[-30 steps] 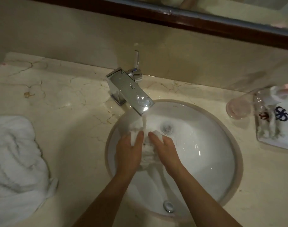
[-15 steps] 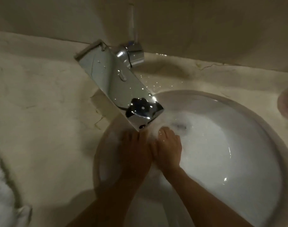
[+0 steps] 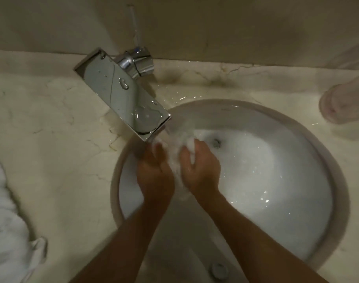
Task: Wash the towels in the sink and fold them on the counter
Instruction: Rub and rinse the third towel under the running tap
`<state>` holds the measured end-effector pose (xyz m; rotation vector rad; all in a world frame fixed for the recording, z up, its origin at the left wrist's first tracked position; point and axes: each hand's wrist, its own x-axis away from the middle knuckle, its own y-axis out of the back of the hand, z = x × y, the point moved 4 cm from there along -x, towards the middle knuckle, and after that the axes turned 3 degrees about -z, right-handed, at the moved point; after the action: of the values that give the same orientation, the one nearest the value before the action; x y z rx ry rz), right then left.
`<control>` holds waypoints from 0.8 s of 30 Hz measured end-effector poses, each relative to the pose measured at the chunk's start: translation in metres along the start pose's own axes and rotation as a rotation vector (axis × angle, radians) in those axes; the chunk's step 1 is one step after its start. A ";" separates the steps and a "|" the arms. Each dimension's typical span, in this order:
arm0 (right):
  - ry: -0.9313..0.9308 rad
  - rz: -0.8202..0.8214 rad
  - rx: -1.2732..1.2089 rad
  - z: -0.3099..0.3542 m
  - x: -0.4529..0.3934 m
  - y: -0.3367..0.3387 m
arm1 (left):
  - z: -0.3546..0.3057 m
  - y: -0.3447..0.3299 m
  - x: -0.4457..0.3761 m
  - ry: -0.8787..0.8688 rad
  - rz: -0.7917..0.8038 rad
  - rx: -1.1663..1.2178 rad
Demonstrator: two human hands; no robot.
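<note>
Both my hands are inside the round white sink point(image 3: 309, 231), below the end of the chrome faucet point(image 3: 123, 94), where water is running. My left hand point(image 3: 155, 176) and right hand point(image 3: 201, 170) are side by side with a wet white towel point(image 3: 175, 160) bunched between them. My right fingers point(image 3: 197, 145) are curled over the top of the bunch and grip it. My left fingers are curled against its other side; motion blur hides the exact hold, but the hand is closed on the cloth.

The faucet spout overhangs the basin's rear left rim, just above my left knuckles. The drain point(image 3: 216, 143) lies just beyond my right fingertips. The right half of the basin is open, wet and foamy.

On the marble counter point(image 3: 58, 139), a second white towel point(image 3: 5, 231) lies heaped at the left edge of view, well apart from the sink. A clear glass point(image 3: 342, 105) stands at the right, near the rim.
</note>
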<state>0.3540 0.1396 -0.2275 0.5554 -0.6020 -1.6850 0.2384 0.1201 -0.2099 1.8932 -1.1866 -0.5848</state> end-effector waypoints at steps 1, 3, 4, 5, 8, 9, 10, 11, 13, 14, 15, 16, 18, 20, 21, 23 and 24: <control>0.081 0.014 0.031 0.001 0.014 -0.006 | 0.000 0.000 0.006 -0.118 -0.043 -0.112; 0.254 0.085 0.148 -0.008 0.036 -0.026 | 0.004 -0.001 0.017 -0.150 -0.058 -0.146; 0.311 0.120 0.190 -0.015 0.039 -0.034 | 0.009 -0.007 0.017 -0.122 -0.030 -0.085; 0.336 0.146 0.218 -0.022 0.036 -0.039 | 0.013 -0.016 0.018 -0.092 0.052 -0.064; 0.400 0.184 0.313 -0.036 0.013 -0.050 | 0.033 -0.044 0.008 0.035 0.194 -0.035; 0.422 0.186 0.328 -0.036 0.005 -0.052 | 0.035 -0.049 0.004 0.074 0.206 -0.050; 0.431 0.182 0.316 -0.037 -0.002 -0.053 | 0.034 -0.051 0.000 0.152 0.187 -0.011; 0.427 0.163 0.281 -0.035 -0.009 -0.052 | 0.027 -0.051 -0.003 0.141 0.188 -0.046; 0.388 0.156 0.239 -0.034 -0.024 -0.050 | 0.016 -0.053 -0.009 0.033 0.140 -0.146; 0.336 0.195 0.251 -0.033 -0.029 -0.050 | 0.013 -0.055 -0.012 -0.001 0.129 -0.224; 0.254 0.251 0.263 -0.032 -0.034 -0.050 | 0.013 -0.059 -0.017 -0.003 0.132 -0.318; 0.157 0.317 0.280 -0.032 -0.037 -0.051 | 0.013 -0.061 -0.020 0.058 0.137 -0.324; 0.005 0.377 0.327 -0.029 -0.042 -0.049 | 0.008 -0.060 -0.025 0.163 0.080 -0.225; -0.172 0.385 0.190 -0.025 -0.042 -0.040 | 0.009 -0.054 -0.026 0.299 0.098 -0.028; -0.268 0.368 0.044 -0.023 -0.040 -0.032 | 0.007 -0.048 -0.026 0.348 0.104 0.059; -0.389 0.316 -0.288 -0.018 -0.035 -0.008 | 0.012 -0.033 -0.019 0.510 0.086 0.335; -0.422 0.293 -0.399 -0.017 -0.029 0.006 | 0.015 -0.020 -0.010 0.591 0.086 0.480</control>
<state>0.3755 0.1652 -0.2353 -0.1746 -0.5897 -1.5880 0.2336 0.1284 -0.2350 2.1740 -1.0519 0.3341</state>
